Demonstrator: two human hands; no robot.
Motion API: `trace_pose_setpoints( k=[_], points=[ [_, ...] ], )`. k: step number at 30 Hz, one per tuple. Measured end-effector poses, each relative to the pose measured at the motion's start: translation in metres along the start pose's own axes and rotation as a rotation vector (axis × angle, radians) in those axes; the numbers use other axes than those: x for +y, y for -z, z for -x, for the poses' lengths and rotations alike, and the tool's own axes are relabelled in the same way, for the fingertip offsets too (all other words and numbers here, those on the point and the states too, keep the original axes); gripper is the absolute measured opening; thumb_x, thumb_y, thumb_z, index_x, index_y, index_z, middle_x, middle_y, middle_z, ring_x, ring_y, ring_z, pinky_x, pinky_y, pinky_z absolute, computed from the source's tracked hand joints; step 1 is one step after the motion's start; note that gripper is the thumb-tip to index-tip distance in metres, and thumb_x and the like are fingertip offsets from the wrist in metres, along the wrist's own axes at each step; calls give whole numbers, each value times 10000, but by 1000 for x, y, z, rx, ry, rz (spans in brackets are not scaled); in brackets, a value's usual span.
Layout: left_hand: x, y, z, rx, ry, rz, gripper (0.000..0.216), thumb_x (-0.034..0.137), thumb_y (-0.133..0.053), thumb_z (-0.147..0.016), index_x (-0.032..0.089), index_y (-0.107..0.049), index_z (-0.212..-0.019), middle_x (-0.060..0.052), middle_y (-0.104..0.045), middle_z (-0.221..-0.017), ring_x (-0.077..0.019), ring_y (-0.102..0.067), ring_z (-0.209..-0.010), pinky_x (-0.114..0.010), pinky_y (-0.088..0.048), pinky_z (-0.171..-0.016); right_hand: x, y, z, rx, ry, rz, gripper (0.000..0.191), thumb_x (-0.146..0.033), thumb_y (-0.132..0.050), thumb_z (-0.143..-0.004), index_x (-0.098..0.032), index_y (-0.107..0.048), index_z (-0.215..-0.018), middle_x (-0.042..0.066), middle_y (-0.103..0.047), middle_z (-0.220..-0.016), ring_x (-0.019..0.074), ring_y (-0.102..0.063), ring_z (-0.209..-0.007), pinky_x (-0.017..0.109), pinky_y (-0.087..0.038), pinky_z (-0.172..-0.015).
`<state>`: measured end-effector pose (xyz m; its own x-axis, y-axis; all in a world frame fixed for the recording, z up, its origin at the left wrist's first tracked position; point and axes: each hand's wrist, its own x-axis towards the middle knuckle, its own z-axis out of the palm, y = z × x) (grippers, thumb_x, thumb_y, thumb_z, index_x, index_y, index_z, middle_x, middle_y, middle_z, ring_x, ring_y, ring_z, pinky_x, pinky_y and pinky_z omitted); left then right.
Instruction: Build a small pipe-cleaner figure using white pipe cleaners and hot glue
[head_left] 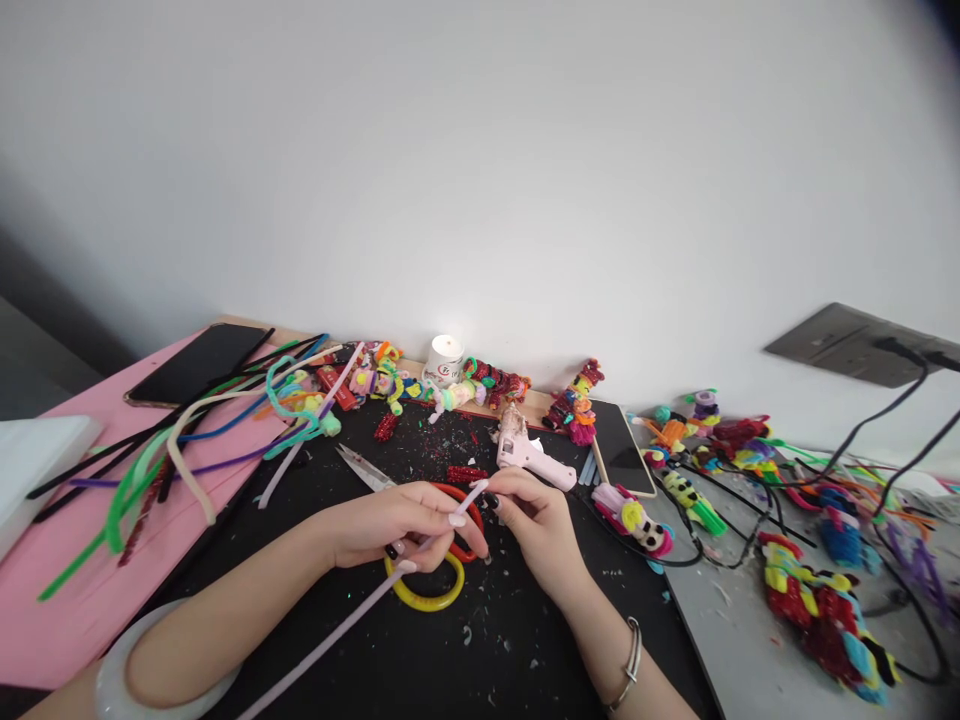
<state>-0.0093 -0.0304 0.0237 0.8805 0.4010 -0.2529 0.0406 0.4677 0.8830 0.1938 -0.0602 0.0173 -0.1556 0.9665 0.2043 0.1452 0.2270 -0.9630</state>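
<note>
Both hands meet over the black mat (450, 665), sharing one pale pipe cleaner (337, 628). The left hand (397, 525) is closed, fingers curled in, with the stem pinched between thumb and fingertips a little below its upper end. The right hand (536, 520) is closed too, thumb and forefinger nipping the tip itself. With the two grips so close together, the short stretch between them looks held stiff for fine control. The rest of the stem trails loose down and left across the mat toward the person, probably just left slack out of the way. Scissors (365, 468) lie directly under the hands, blades pointing up-left and red and yellow handle loops partly hidden by the fingers. They sit within easy reach. A pink glue gun (525, 452) rests just beyond the right hand, nozzle away from the person (cord not traceable). Loose pipe cleaners (187, 440) sprawl on the pink surface (75, 600) to the left, like a stock pile kept off the mat. Small fuzzy figures (574, 405) line the wall edge and spill to the right, set apart from the centre. A phone (621, 450) lies beside the glue gun. There is a pale bangle (112, 690) on the left wrist.
</note>
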Motion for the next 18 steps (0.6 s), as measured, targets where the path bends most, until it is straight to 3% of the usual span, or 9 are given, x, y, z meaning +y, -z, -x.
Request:
trace_pose_setpoints(
  k=[5,18],
  points=[
    [-1,0,0,-14,10,3,335,302,-488,-846,74,-700,-971,47,-433,-413,-65,-186,-366,-258,-61,-419,0,-1,0,-11,-54,-74,126,-218,-645,-805,-269,-753,-846,33,-700,-878,191,-627,-831,310,-496,-770],
    [2,0,1,-37,19,5,336,289,-483,-853,69,-712,-961,55,-421,-385,-62,-158,-340,-260,-38,-394,3,0,1,-15,-111,-121,76,-297,-691,-774,-236,-734,-788,30,-667,-805,178,-602,-764,288,-489,-705]
  ],
)
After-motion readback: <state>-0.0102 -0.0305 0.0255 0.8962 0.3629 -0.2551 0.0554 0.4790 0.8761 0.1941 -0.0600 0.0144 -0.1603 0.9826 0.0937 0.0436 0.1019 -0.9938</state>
